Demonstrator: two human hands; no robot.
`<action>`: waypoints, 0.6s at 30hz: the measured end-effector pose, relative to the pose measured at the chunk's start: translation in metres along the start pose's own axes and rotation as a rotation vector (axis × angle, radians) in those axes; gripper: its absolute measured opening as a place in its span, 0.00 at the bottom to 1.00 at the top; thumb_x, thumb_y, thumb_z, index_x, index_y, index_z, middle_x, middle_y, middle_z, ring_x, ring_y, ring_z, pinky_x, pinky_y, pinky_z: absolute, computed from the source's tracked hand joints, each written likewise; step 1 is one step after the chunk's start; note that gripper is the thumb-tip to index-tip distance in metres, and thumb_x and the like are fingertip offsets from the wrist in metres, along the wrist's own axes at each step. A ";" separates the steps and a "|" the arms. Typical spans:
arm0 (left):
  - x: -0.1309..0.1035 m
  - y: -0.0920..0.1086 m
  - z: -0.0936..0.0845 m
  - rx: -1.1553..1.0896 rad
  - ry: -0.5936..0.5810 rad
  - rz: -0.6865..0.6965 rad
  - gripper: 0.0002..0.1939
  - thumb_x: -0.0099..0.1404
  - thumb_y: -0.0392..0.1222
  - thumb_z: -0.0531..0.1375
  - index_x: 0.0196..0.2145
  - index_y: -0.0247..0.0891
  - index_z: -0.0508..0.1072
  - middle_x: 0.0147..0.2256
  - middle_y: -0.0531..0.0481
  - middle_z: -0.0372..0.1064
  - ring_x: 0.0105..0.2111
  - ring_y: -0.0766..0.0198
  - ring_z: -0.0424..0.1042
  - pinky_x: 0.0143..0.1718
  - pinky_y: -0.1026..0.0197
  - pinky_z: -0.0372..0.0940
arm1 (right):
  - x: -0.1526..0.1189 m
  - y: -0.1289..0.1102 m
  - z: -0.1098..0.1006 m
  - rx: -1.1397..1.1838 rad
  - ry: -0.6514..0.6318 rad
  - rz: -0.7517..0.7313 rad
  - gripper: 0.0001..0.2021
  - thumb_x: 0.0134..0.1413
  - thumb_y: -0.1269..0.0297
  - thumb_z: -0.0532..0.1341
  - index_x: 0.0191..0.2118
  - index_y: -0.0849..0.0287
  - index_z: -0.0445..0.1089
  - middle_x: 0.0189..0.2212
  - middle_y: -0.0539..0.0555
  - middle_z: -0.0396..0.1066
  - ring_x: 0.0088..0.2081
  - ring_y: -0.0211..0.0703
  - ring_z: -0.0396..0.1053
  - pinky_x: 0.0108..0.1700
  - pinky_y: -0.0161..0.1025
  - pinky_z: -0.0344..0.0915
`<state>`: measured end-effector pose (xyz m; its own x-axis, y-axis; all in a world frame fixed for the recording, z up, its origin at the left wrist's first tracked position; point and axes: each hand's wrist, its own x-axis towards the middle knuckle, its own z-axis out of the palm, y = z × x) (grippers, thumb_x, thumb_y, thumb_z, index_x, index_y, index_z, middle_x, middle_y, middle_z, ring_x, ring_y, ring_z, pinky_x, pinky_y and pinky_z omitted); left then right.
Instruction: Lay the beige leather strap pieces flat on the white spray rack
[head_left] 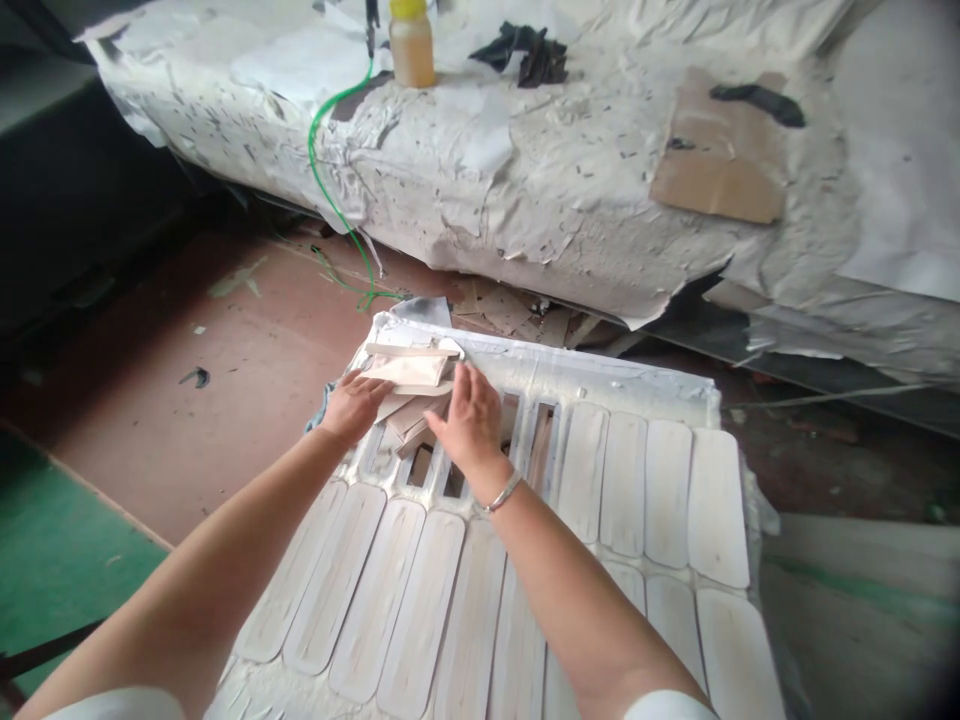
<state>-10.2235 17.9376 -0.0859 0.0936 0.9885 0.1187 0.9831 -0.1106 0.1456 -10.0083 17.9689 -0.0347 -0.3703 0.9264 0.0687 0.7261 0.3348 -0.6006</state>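
Note:
A loose pile of thin pale strips and pieces (411, 372) lies at the far left of the white-coated rack (585, 357). At the pile's left edge is my left hand (357, 405), its fingers stretched out toward the pieces. My right hand (474, 415) is at the right side of the pile, thumb and fingers apart; whether it presses on the pieces I cannot tell. Neither hand has fingers wrapped round anything. Rows of flat, round-cornered pale panels (401, 600) cover much of the rack, and dark slots (541, 440) show beneath and beside my right hand.
Beyond the rack stands a long bench (585, 200) under crusted white covering. It carries a yellow-capped bottle (412, 45), black scraps (525, 52) and a cardboard piece (720, 150). A green hose (315, 150) hangs down to the reddish floor (165, 370), where scraps lie.

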 end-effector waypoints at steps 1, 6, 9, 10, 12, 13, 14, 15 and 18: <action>0.002 0.000 -0.002 0.004 -0.026 0.015 0.19 0.64 0.35 0.48 0.45 0.40 0.75 0.41 0.44 0.73 0.43 0.54 0.69 0.57 0.50 0.51 | 0.002 -0.003 0.001 -0.159 -0.023 -0.121 0.34 0.51 0.61 0.63 0.61 0.68 0.53 0.61 0.70 0.53 0.62 0.60 0.50 0.61 0.57 0.50; 0.016 0.019 -0.015 -0.011 -0.049 0.068 0.16 0.64 0.36 0.49 0.41 0.42 0.75 0.39 0.46 0.73 0.44 0.56 0.69 0.59 0.50 0.48 | 0.039 -0.007 0.023 -0.342 -0.294 -0.216 0.14 0.59 0.76 0.49 0.45 0.68 0.69 0.41 0.65 0.72 0.45 0.53 0.69 0.46 0.47 0.64; 0.017 0.032 -0.022 -0.064 0.236 -0.093 0.17 0.65 0.44 0.52 0.49 0.39 0.70 0.49 0.42 0.67 0.55 0.54 0.60 0.61 0.49 0.44 | 0.059 0.004 0.021 -0.310 -0.278 -0.187 0.14 0.62 0.70 0.48 0.40 0.66 0.72 0.39 0.63 0.73 0.41 0.49 0.71 0.40 0.40 0.64; 0.014 0.035 -0.021 -0.079 0.358 -0.189 0.22 0.64 0.47 0.53 0.53 0.37 0.66 0.52 0.40 0.64 0.57 0.54 0.56 0.62 0.49 0.45 | 0.062 0.009 0.018 -0.303 -0.258 -0.173 0.15 0.64 0.66 0.48 0.40 0.65 0.71 0.38 0.63 0.73 0.40 0.48 0.71 0.39 0.39 0.64; 0.006 0.039 -0.015 -0.106 0.522 -0.383 0.31 0.63 0.50 0.55 0.58 0.31 0.58 0.57 0.35 0.57 0.59 0.52 0.52 0.61 0.49 0.47 | 0.062 0.020 0.008 -0.279 -0.198 -0.173 0.18 0.65 0.59 0.47 0.39 0.63 0.71 0.38 0.61 0.74 0.39 0.45 0.71 0.37 0.37 0.62; 0.001 0.040 -0.008 -0.123 0.534 -0.454 0.33 0.62 0.50 0.55 0.59 0.29 0.56 0.57 0.34 0.55 0.60 0.52 0.52 0.60 0.50 0.48 | 0.061 0.024 0.004 -0.263 -0.160 -0.185 0.18 0.65 0.57 0.47 0.38 0.62 0.71 0.37 0.59 0.74 0.38 0.44 0.71 0.36 0.35 0.60; -0.003 0.039 -0.001 -0.136 0.497 -0.508 0.33 0.62 0.50 0.56 0.59 0.29 0.55 0.58 0.34 0.54 0.60 0.52 0.52 0.60 0.51 0.49 | 0.058 0.028 0.000 -0.248 -0.120 -0.195 0.19 0.65 0.56 0.48 0.36 0.61 0.71 0.35 0.57 0.74 0.37 0.42 0.70 0.36 0.34 0.59; -0.008 0.038 0.008 -0.144 0.425 -0.546 0.32 0.62 0.49 0.56 0.59 0.30 0.56 0.59 0.34 0.54 0.60 0.52 0.51 0.60 0.50 0.49 | 0.056 0.030 -0.004 -0.236 -0.082 -0.203 0.19 0.64 0.55 0.48 0.34 0.61 0.71 0.34 0.56 0.74 0.36 0.41 0.70 0.35 0.34 0.58; -0.016 0.031 0.033 -0.139 0.173 -0.575 0.32 0.61 0.51 0.57 0.59 0.33 0.59 0.60 0.38 0.53 0.62 0.48 0.49 0.62 0.47 0.44 | 0.055 0.031 -0.010 -0.236 -0.067 -0.251 0.19 0.64 0.55 0.49 0.32 0.61 0.71 0.32 0.55 0.73 0.35 0.39 0.69 0.34 0.33 0.56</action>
<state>-10.1896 17.9222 -0.1155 -0.4834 0.8643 0.1391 0.8381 0.4111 0.3586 -10.0003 18.0317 -0.0410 -0.5855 0.7996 0.1335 0.7190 0.5883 -0.3701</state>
